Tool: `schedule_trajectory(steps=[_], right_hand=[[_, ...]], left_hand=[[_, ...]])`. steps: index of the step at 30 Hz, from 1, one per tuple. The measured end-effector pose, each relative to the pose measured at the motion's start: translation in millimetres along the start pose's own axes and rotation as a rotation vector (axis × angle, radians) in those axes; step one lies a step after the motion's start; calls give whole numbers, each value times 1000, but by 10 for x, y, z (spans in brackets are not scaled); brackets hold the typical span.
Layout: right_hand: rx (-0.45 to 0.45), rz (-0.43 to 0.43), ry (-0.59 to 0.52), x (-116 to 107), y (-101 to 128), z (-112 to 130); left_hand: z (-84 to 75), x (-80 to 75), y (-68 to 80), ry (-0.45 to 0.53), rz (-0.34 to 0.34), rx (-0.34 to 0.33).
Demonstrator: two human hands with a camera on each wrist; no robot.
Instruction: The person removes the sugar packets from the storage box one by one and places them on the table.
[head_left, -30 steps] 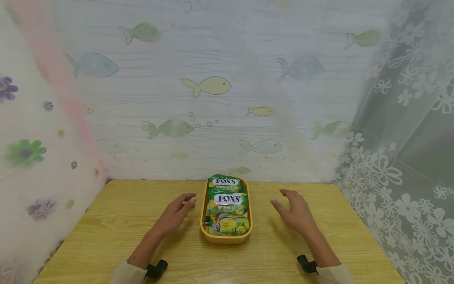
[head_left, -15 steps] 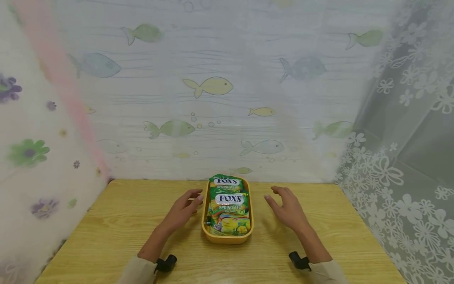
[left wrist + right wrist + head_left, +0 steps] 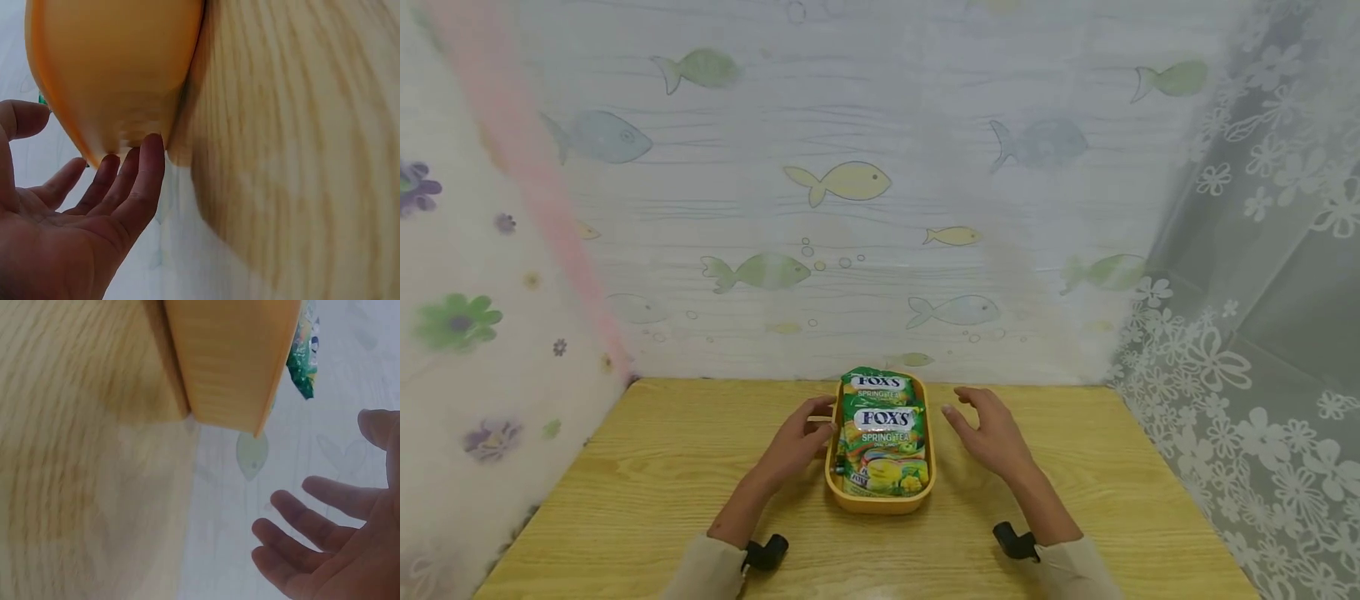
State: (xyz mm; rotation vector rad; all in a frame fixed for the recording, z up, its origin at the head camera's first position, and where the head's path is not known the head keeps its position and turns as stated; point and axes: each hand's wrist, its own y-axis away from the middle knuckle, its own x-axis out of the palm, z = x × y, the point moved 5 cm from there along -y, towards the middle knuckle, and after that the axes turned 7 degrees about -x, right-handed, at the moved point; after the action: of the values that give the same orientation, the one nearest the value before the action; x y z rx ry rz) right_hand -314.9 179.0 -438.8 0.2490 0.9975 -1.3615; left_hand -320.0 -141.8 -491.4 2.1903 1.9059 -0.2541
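An oval yellow tray [image 3: 880, 502] sits on the wooden table [image 3: 647, 475], near its far edge. Two green Fox's Spring Tea candy bags lie in it, the front bag [image 3: 883, 450] overlapping the back bag [image 3: 877, 385]. My left hand [image 3: 802, 437] is at the tray's left wall; in the left wrist view its fingertips [image 3: 152, 145] touch the tray [image 3: 119, 69]. My right hand [image 3: 987, 431] hovers open just right of the tray, fingers spread, not touching it. In the right wrist view the tray [image 3: 231, 356] and a corner of a bag [image 3: 304, 356] show beyond the spread fingers [image 3: 312, 519].
A fish-patterned curtain [image 3: 850, 183] hangs right behind the table. A flowered sheet [image 3: 467, 325] closes the left side and a lace curtain [image 3: 1255, 333] the right. Bare wood lies on both sides of the tray.
Both hands have moved inward toward the tray. The left hand has come up to the tray's left wall; the right hand is nearer its right side. The tray and bags stayed put.
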Motion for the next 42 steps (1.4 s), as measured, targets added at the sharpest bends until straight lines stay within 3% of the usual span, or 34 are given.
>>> schedule_trajectory(steps=[9, 19, 28, 42], right_hand=[[-17, 21, -35, 129, -94, 123], [22, 74, -94, 277, -163, 259], [22, 135, -118, 372, -139, 328], [9, 182, -161, 439, -92, 428]], left_hand=[[100, 42, 13, 33, 55, -22], [202, 57, -33, 30, 54, -13], [260, 57, -25, 42, 58, -12], [372, 32, 7, 48, 138, -4]])
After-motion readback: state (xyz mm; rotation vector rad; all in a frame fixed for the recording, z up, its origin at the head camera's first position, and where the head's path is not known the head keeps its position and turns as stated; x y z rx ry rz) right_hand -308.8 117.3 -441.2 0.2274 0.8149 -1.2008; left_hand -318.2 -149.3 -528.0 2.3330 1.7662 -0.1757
